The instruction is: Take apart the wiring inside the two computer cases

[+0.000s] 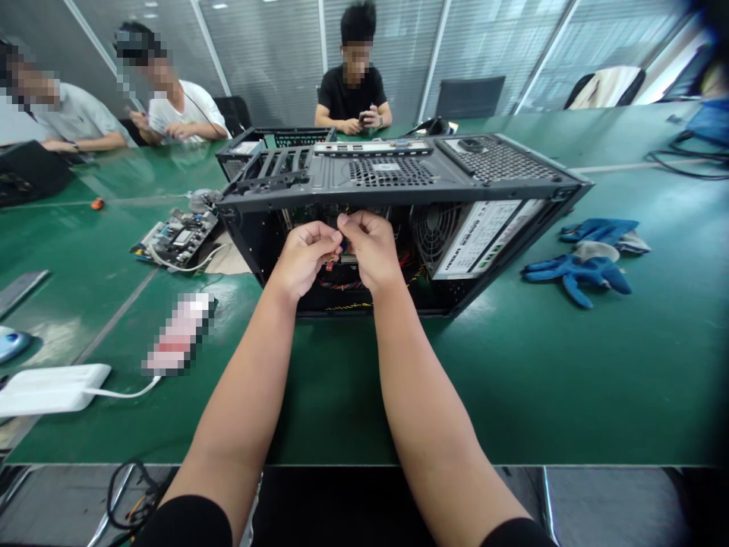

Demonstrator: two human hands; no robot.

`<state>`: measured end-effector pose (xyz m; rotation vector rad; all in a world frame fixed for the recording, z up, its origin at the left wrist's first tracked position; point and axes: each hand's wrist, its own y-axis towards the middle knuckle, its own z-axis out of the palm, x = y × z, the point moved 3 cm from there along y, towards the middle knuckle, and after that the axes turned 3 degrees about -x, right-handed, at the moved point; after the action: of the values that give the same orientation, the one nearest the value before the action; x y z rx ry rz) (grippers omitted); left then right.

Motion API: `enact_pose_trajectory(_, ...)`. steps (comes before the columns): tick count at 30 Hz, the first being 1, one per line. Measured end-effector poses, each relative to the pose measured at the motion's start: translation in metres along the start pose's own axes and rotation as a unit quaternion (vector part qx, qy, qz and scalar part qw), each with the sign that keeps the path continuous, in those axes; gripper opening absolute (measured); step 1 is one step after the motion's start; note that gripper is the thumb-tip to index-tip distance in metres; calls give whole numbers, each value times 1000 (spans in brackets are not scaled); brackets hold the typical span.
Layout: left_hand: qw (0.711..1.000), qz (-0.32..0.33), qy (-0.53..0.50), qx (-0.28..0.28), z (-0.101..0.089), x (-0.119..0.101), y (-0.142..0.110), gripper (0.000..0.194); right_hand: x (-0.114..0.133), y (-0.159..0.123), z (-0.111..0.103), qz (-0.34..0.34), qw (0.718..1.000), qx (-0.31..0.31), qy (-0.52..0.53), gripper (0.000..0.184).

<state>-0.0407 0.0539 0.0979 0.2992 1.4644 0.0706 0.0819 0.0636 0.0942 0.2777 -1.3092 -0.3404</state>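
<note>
A black computer case (330,194) stands in front of me, its open side facing me and its rear panel with ports and vents on top. Both my hands are at the opening, fingertips almost meeting. My left hand (307,258) is closed in a pinch, and so is my right hand (371,247). Something small and dark shows between the fingertips, too hidden to name. Just below the left fingers hangs a small red connector (329,267) on thin wires. Inside the case, to the right, is a power supply (472,239) with a fan and a white label; bundled wires (342,286) lie low inside.
Left of the case lies a circuit board (181,237) with a cable. Nearer me are a phone (179,334) and a white power bank (57,387) joined by a cord. Blue gloves (586,270) lie to the right. Several people sit across the green table (569,380).
</note>
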Motion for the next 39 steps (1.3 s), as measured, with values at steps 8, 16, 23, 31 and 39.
enact_pose_trajectory(8, 953, 174, 225, -102, 4, -9, -2, 13, 5, 1, -1, -50, 992, -57, -97, 36)
enact_pose_trajectory(16, 870, 291, 366, -156, 4, -16, -9, 9, 7, 0, 0, -64, 989, -71, -112, 30)
enact_pose_trajectory(23, 940, 194, 254, -119, 1, -11, -4, 18, 10, -1, 1, -51, 993, -51, -94, 36)
enact_pose_trajectory(31, 994, 79, 71, -22, -2, -6, 0, 27, 6, -2, 5, 5, 999, 26, 35, 41)
enact_pose_trajectory(39, 991, 89, 89, -44, -2, -8, -1, 17, 2, -2, 2, 14, 1000, -23, 14, 37)
